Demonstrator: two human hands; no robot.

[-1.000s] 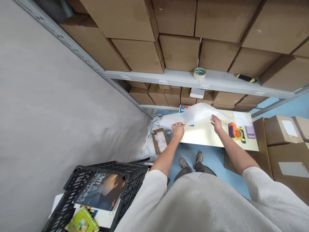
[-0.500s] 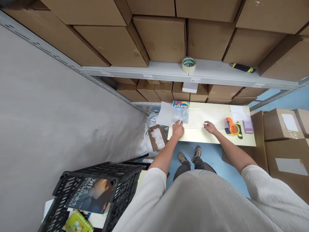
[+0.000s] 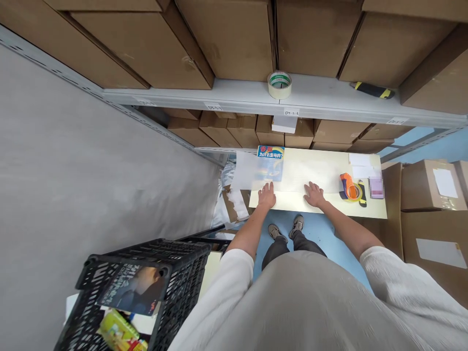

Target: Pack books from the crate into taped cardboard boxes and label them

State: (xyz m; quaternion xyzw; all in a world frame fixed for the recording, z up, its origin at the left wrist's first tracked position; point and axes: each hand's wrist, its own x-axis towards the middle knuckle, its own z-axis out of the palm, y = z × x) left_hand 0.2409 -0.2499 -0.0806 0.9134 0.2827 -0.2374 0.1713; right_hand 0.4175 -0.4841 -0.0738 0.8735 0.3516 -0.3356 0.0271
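Observation:
A blue picture book point(image 3: 271, 152) with Chinese lettering lies at the left end of the cream table point(image 3: 365, 208). Over its lower part stretches a thin translucent sheet point(image 3: 300, 170), which runs right across the table and past its left edge. My left hand point(image 3: 267, 196) rests on the sheet's near edge just below the book, fingers spread. Further right, my right hand point(image 3: 314, 195) lies flat on the same near edge, fingers apart. Neither hand grips anything. Right of it sit an orange tape dispenser point(image 3: 349, 186) and a black-and-yellow cutter point(image 3: 362, 194).
A shelf of cardboard boxes point(image 3: 234, 36) rises behind the table, holding a tape roll point(image 3: 280, 85) and another cutter point(image 3: 373, 90). Cartons point(image 3: 431, 234) stand at right. A black crate point(image 3: 183, 273) with books is at lower left. White papers point(image 3: 360, 160) lie at the table's back right.
The sheet has come down flatter over the book and table. My right hand has opened from a loosely bent pose and settled flat on it; my left hand stays near the book.

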